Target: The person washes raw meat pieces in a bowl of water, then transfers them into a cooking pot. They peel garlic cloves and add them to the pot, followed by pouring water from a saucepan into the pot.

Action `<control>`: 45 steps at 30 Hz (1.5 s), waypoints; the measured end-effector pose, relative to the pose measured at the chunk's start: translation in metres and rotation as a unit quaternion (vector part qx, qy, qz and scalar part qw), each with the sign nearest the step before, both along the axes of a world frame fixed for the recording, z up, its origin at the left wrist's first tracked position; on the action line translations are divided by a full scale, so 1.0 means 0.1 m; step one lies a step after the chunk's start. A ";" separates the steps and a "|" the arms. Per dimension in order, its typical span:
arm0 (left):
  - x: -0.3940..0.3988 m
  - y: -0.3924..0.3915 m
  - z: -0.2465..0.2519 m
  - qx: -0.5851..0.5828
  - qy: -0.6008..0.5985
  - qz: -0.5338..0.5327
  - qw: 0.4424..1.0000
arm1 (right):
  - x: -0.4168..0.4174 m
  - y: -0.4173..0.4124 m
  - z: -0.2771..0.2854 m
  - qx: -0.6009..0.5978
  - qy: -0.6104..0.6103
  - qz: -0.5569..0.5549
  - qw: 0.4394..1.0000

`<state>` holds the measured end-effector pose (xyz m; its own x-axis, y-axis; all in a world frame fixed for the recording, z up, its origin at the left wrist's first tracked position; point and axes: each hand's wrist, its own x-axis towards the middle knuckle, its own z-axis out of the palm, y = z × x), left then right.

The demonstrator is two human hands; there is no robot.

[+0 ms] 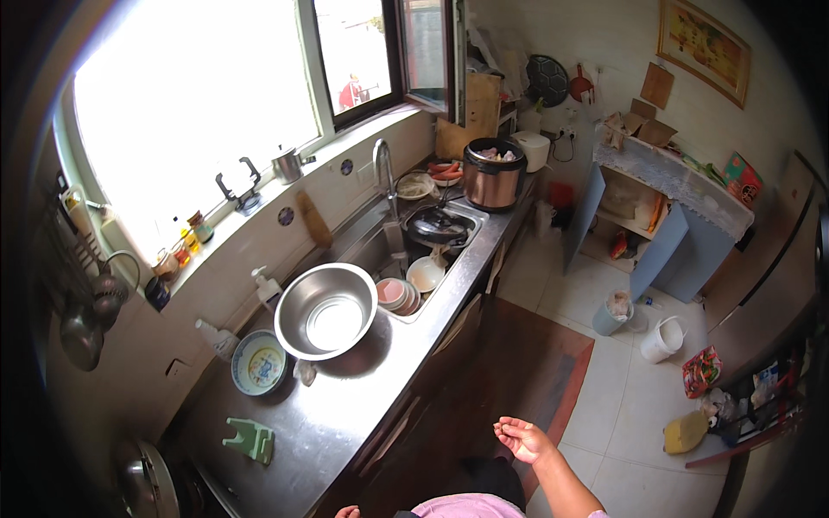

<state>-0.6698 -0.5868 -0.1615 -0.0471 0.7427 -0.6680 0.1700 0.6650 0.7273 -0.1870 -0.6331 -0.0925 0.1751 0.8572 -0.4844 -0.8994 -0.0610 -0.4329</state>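
Note:
My right hand (523,442) is raised over the floor in front of me, fingers curled with thumb and fingertips close together. Whether something small is pinched there, I cannot tell. Just the fingertips of my left hand (348,512) show at the bottom edge, near the steel counter (337,427). On that counter a large stainless steel basin (298,311) stands beside the sink (478,228). To its left are a patterned enamel bowl (246,372) and a green plastic stand (251,440). Stacked bowls (392,294), a white bowl (425,274) and a black lid (437,225) lie in the sink under the faucet (382,162).
Farther along the counter is a filled electric pressure cooker (493,178). A blue cabinet (699,249) has its doors swung out. A bin (611,317), a white bucket (662,341) and a yellow jug (685,432) stand on the tiles. A dark mat (518,349) borders the counter.

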 end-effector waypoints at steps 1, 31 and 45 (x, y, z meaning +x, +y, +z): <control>0.20 0.06 0.06 -0.004 0.002 -0.002 1.000 | 0.17 -0.02 -0.05 -0.002 0.003 -0.006 1.000; 7.22 4.19 1.64 -0.105 -0.448 -0.021 0.887 | 5.28 2.70 1.33 0.046 -0.147 -0.029 0.988; 9.91 7.16 2.79 0.160 -0.356 -0.178 0.903 | 6.45 5.61 2.24 0.127 -0.189 0.032 0.973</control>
<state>0.3214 0.1289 0.1178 0.5901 0.7865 -0.1822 -0.2550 0.3957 0.8823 0.4583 -0.0718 0.1316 0.2422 0.9558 -0.1668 -0.6707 0.0407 -0.7406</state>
